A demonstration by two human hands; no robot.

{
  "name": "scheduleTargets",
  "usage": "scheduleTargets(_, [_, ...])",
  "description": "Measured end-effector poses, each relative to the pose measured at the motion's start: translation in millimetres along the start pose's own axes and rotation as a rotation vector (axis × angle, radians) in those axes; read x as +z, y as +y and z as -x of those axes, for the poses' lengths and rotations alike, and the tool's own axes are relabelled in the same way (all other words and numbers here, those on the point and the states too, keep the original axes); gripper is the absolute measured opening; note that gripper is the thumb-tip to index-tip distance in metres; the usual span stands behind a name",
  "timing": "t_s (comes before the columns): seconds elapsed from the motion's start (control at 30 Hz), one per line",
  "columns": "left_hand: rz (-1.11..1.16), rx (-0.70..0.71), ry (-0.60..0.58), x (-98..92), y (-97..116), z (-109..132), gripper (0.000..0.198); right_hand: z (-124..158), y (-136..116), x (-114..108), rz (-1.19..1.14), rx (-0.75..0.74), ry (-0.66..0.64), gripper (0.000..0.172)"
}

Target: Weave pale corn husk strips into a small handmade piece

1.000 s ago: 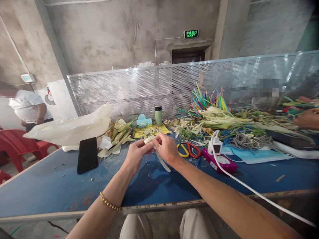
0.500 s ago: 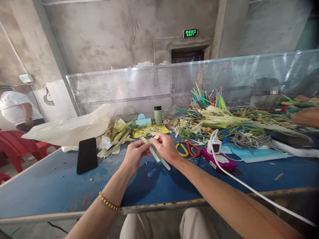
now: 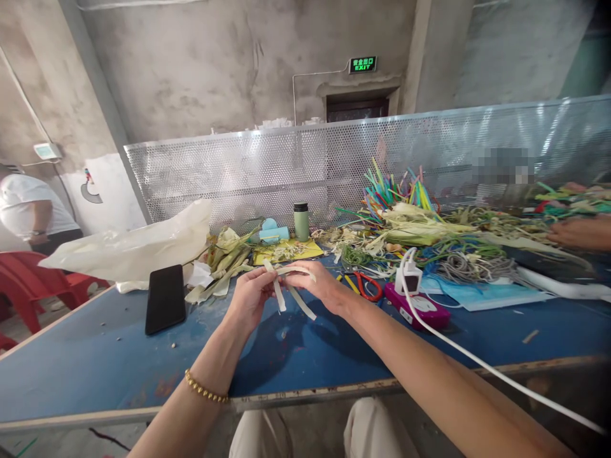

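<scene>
Pale flat strips, apparently corn husk (image 3: 279,296), cross one another above the blue table (image 3: 200,362). My left hand (image 3: 251,294) pinches them where they cross, thumb and fingers closed. On the other side my right hand (image 3: 312,283) has its fingers bent against the strips, and one strip curves across the fingers. Two loose ends hang below the hands. Parts of the right fingertips are hidden behind the strips. A gold bead bracelet (image 3: 205,388) circles my left wrist.
Left lie a black phone (image 3: 165,299) and a plastic bag (image 3: 138,242). Behind stand a green bottle (image 3: 301,222) and husk piles (image 3: 415,221). To the right are red-handled pliers (image 3: 368,287), a purple power strip (image 3: 420,312) with a white cable, and another person's hand (image 3: 582,232).
The strips have shifted and spread: one now bends over my right fingers, and the hanging ends stand farther apart. My right hand has turned and its fingers have straightened somewhat.
</scene>
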State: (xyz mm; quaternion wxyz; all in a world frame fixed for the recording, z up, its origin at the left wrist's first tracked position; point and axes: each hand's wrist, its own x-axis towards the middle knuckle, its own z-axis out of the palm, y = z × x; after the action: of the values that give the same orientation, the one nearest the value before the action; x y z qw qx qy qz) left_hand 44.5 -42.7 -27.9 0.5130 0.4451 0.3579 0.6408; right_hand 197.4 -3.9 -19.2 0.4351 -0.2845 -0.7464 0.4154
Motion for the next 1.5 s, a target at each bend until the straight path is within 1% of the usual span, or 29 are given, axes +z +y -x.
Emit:
scheduleTargets(0.03, [0.008,-0.003,-0.009,0.5,0.8,0.4,0.017,0.5,-0.1,0.8,-0.085,0.045,-0.007,0.01])
scheduleTargets(0.1, [0.033,-0.018,-0.019,1.5,2.2,1.2,0.017,0.8,0.4,1.9,-0.19,0.109,0.007,0.011])
scheduleTargets(0.17, [0.06,-0.033,-0.014,2.4,3.2,1.9,0.018,0.3,1.2,1.6,-0.197,0.13,0.04,0.012])
scheduleTargets(0.23, [0.076,-0.042,-0.007,3.1,3.7,2.6,0.02,-0.3,1.7,0.5,-0.079,0.083,0.08,0.011])
scheduleTargets(0.33, [0.075,-0.044,0.012,3.4,3.0,3.0,0.021,-0.1,1.1,-1.0,0.244,-0.098,0.176,0.008])
scheduleTargets(0.4, [0.066,-0.038,0.028,2.9,1.9,2.5,0.022,0.6,0.9,-1.0,0.389,-0.177,0.202,0.008])
scheduleTargets(0.47, [0.057,-0.034,0.04,1.8,0.6,1.7,0.022,1.0,2.0,-0.2,0.421,-0.181,0.199,0.007])
scheduleTargets(0.53, [0.045,-0.037,0.047,0.8,-0.8,0.9,0.023,1.2,4.2,1.1,0.407,-0.17,0.192,0.003])
scheduleTargets(0.63, [0.022,-0.03,0.041,0.2,-2.4,0.8,0.024,1.7,6.4,2.9,0.39,-0.19,0.17,0.013])
scheduleTargets(0.73, [-0.01,-0.002,0.039,1.2,-2.9,1.5,0.023,2.7,4.3,2.7,0.403,-0.238,0.174,0.01])
scheduleTargets(0.8, [-0.02,0.006,0.048,2.0,-2.6,1.7,0.023,2.8,1.7,1.5,0.406,-0.255,0.195,0.018])
scheduleTargets(0.83, [-0.015,0.005,0.051,2.3,-2.3,1.6,0.023,2.6,0.6,0.8,0.39,-0.246,0.205,0.023])
scheduleTargets(0.9, [0.011,-0.001,0.053,2.5,-1.6,0.9,0.024,1.7,-0.7,0.0,0.327,-0.188,0.226,0.025])
scheduleTargets(0.97, [0.045,-0.01,0.053,2.5,-1.1,-0.1,0.025,0.9,-0.8,0.3,0.236,-0.096,0.239,0.023])
scheduleTargets(1.07, [0.059,-0.014,0.056,2.5,-1.0,-1.0,0.027,0.1,-0.3,2.4,0.13,0.044,0.243,0.026])
scheduleTargets(1.23, [-0.01,0.017,0.067,1.1,-3.8,-2.2,0.03,-0.2,-0.2,4.2,0.072,0.126,0.243,0.024])
scheduleTargets(1.33, [-0.062,0.034,0.114,-1.6,-6.0,-4.4,0.029,0.7,-0.5,3.8,0.056,0.216,0.17,0.026])
scheduleTargets(1.4, [-0.101,0.052,0.166,-3.4,-6.9,-5.9,0.028,2.2,-1.2,4.0,0.046,0.236,0.102,0.024])
scheduleTargets(1.5, [-0.185,0.109,0.249,-4.9,-7.2,-7.1,0.025,5.4,-4.2,5.5,0.016,0.19,0.042,0.007])
